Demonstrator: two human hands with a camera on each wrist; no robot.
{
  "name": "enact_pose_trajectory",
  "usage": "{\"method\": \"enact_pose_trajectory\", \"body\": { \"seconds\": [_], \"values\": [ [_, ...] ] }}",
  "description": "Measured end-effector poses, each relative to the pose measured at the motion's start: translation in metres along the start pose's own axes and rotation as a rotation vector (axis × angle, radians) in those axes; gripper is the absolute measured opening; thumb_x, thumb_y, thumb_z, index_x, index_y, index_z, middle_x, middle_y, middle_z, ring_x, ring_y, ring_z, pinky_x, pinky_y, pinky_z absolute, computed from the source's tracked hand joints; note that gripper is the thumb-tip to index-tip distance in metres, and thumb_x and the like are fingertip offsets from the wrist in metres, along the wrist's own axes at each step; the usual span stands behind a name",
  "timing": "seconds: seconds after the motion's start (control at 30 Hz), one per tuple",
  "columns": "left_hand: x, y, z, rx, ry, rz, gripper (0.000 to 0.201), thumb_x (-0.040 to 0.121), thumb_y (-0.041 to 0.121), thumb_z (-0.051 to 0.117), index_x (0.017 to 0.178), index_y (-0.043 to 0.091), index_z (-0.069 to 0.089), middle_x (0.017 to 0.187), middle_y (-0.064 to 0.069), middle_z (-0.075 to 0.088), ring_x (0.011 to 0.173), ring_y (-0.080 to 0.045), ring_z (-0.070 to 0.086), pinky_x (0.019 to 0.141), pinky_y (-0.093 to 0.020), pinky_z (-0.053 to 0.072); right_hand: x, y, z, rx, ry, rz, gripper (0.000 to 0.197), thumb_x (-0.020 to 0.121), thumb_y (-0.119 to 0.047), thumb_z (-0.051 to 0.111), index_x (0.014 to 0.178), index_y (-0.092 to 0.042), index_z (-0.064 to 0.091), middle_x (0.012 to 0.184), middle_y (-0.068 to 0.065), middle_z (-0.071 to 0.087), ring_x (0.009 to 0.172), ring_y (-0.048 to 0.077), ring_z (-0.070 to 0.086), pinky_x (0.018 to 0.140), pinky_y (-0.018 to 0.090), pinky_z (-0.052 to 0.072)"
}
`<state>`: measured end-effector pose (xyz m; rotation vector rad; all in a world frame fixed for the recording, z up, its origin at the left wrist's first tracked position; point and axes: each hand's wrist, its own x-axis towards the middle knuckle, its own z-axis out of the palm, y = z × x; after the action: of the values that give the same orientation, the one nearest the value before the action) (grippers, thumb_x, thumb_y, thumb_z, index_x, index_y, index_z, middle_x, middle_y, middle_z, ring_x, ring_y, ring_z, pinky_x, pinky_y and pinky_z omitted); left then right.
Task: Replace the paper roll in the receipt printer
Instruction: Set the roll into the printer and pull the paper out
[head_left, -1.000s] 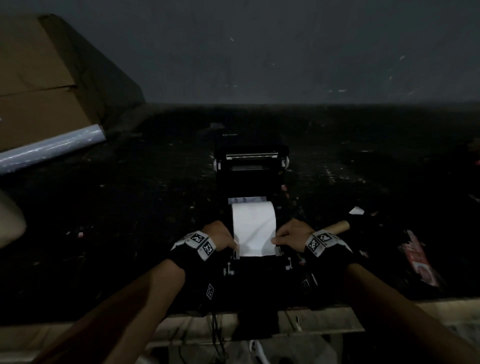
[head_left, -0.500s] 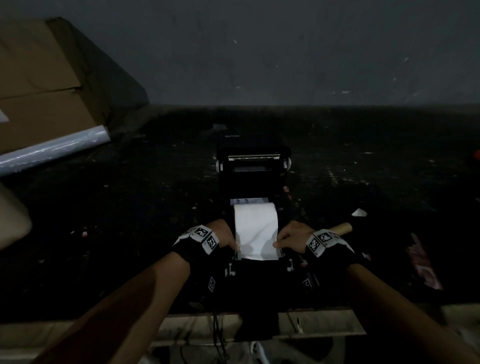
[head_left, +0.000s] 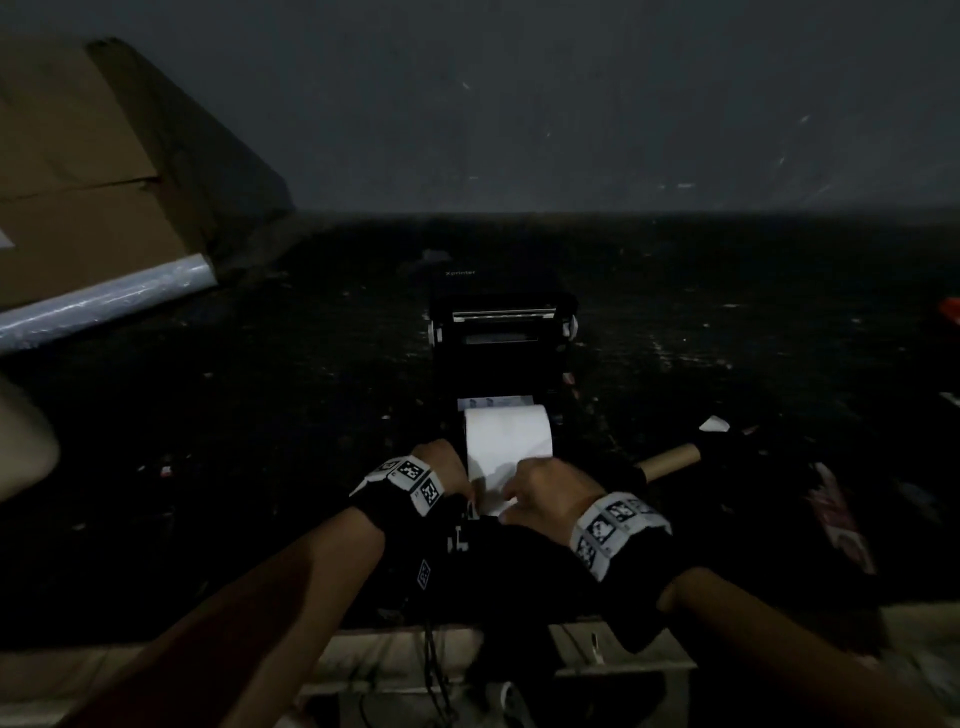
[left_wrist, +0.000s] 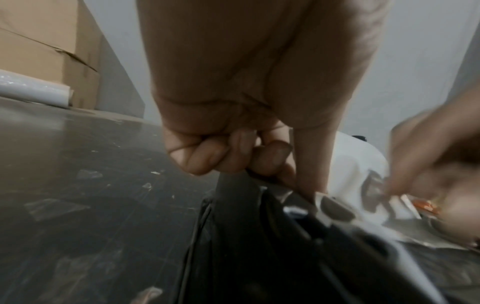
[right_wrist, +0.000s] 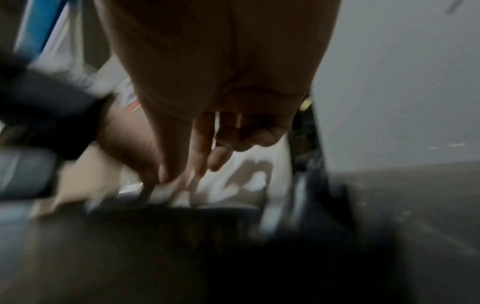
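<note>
The black receipt printer (head_left: 498, 358) stands at the table's near edge with its lid raised. A white paper roll (head_left: 506, 441) lies in its bay, a strip of paper drawn toward me. My left hand (head_left: 457, 480) is at the strip's left edge; in the left wrist view its fingers (left_wrist: 233, 158) are curled over the printer's side wall (left_wrist: 233, 191) and the thumb presses the paper's corner. My right hand (head_left: 511, 496) reaches over the strip's near end, thumb and fingers (right_wrist: 202, 148) closing on the paper (right_wrist: 249, 176); that view is blurred.
A bare cardboard core (head_left: 670, 462) lies just right of the printer. A cardboard box (head_left: 78, 182) and a roll of clear film (head_left: 104, 301) sit far left. Scraps litter the dark table (head_left: 260, 441). A red-printed packet (head_left: 841, 519) lies at the right.
My right hand has moved left from the strip's right edge onto its near end. The left hand stays at the left edge. The head view has shifted slightly.
</note>
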<state>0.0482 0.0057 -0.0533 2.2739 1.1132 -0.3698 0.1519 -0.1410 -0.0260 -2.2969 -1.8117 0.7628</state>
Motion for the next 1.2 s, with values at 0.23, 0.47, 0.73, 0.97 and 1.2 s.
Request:
{"method": "enact_pose_trajectory", "body": {
  "seconds": [0.23,0.47,0.73,0.97,1.2],
  "values": [
    [-0.004,-0.002,0.002,-0.041,0.014,0.014,0.038,0.067,0.031,0.075,0.094,0.005,0.072,0.103,-0.012,0.073,0.095,-0.026,0.068,0.07,-0.026,0.05,0.012,-0.006,0.025,-0.094,0.064,0.024,0.028,0.088,-0.029,0.051,0.109,-0.017,0.066,0.114,0.013,0.06,0.107,0.033,0.056,0.089,0.04,0.049],
    [-0.02,-0.003,-0.005,-0.074,0.087,0.079,0.044,0.071,0.031,0.076,0.104,0.002,0.068,0.111,-0.011,0.068,0.104,-0.026,0.063,0.08,-0.027,0.049,0.013,-0.009,0.035,-0.142,0.093,-0.037,0.028,0.093,-0.015,0.044,0.11,-0.004,0.063,0.113,0.019,0.058,0.106,0.033,0.056,0.085,0.038,0.047],
    [-0.05,-0.009,0.005,-0.075,0.038,0.396,0.031,0.07,0.018,0.078,0.099,0.01,0.071,0.086,-0.009,0.066,0.079,-0.017,0.058,0.057,-0.009,0.038,0.0,-0.002,0.036,-0.088,0.158,-0.194,0.026,0.091,-0.014,0.047,0.11,-0.013,0.066,0.11,0.016,0.061,0.103,0.031,0.057,0.084,0.036,0.047],
    [-0.05,-0.014,0.016,0.03,0.067,0.477,0.017,0.08,0.018,0.066,0.094,0.014,0.075,0.094,-0.013,0.07,0.086,-0.02,0.063,0.069,-0.018,0.038,-0.005,0.001,0.041,-0.12,0.195,-0.19,0.024,0.09,-0.015,0.049,0.102,-0.009,0.068,0.103,0.015,0.063,0.099,0.032,0.058,0.088,0.033,0.043],
    [-0.055,-0.013,0.014,0.15,0.002,0.565,0.021,0.084,0.023,0.061,0.098,0.014,0.073,0.099,-0.015,0.064,0.096,-0.026,0.059,0.077,-0.026,0.042,-0.012,0.004,0.046,-0.041,0.236,-0.187,0.028,0.09,-0.02,0.045,0.1,-0.009,0.069,0.1,0.014,0.064,0.096,0.031,0.058,0.084,0.031,0.042]
  ]
}}
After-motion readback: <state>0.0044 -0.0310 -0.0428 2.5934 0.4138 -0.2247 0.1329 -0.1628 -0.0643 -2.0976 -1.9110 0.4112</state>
